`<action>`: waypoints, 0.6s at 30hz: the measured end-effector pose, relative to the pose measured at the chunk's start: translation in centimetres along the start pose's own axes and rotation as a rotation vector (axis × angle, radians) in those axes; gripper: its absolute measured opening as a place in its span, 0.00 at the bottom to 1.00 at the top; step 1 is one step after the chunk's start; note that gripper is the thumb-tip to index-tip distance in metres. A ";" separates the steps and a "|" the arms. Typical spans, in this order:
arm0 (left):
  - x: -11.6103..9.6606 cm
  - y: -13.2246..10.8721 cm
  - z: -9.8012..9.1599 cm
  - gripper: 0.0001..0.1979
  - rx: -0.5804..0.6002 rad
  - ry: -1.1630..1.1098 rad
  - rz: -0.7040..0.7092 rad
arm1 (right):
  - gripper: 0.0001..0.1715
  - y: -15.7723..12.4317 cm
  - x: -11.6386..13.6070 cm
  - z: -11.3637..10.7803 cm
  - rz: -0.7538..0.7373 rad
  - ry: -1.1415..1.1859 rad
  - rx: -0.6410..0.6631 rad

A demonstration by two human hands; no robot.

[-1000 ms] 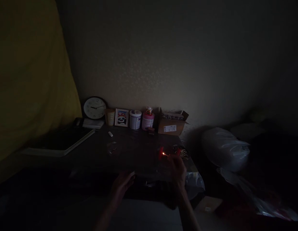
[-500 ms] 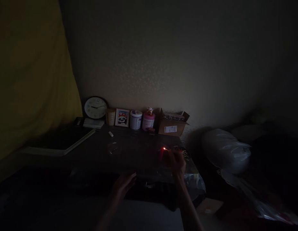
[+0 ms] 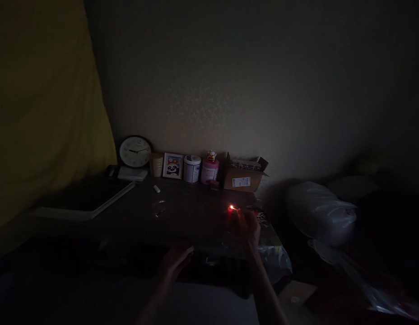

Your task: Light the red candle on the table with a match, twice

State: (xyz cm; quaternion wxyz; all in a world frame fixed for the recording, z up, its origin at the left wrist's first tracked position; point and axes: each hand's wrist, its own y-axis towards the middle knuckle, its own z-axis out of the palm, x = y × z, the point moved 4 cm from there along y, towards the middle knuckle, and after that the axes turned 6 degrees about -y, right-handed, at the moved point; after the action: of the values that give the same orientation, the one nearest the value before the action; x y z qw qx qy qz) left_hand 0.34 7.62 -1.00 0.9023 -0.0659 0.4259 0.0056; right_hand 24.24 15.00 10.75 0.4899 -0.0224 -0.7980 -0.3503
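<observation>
In the dark room my right hand (image 3: 249,225) is closed, pinching a burning match (image 3: 235,209) whose flame points to the left. A red glow, which looks like a short red candle (image 3: 230,215), shows right under the flame; I cannot tell whether its wick burns. Beside the right hand is a dark round dish (image 3: 263,218) with thin pale sticks in it, partly hidden by the hand. My left hand (image 3: 175,258), low at the table's front edge, is closed round a small matchbox (image 3: 190,249), of which only a pale end shows.
Along the wall stand a round clock (image 3: 135,151), a panda picture frame (image 3: 172,166), a white canister (image 3: 192,169), a pink-lidded canister (image 3: 209,172) with a figurine (image 3: 211,155), and an open cardboard box (image 3: 243,180). A small white object (image 3: 156,188) lies on the table (image 3: 192,212).
The match flame looks larger and brighter, and the red glow beneath it has shifted slightly. Both hands stay nearly in place. The whole view has moved a little.
</observation>
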 end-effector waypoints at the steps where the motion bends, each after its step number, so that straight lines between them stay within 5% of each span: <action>1: 0.0 0.0 0.0 0.18 0.007 0.002 0.003 | 0.20 0.0 -0.1 0.1 0.003 -0.002 -0.001; 18: 0.0 -0.1 0.2 0.18 0.040 0.014 -0.006 | 0.18 0.0 -0.6 0.9 0.010 0.019 0.028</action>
State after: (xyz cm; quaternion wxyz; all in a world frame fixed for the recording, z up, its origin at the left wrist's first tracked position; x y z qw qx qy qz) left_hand 0.45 7.57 -0.85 0.9006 -0.0492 0.4319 -0.0063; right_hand 23.87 15.69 10.08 0.4993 -0.0163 -0.7980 -0.3371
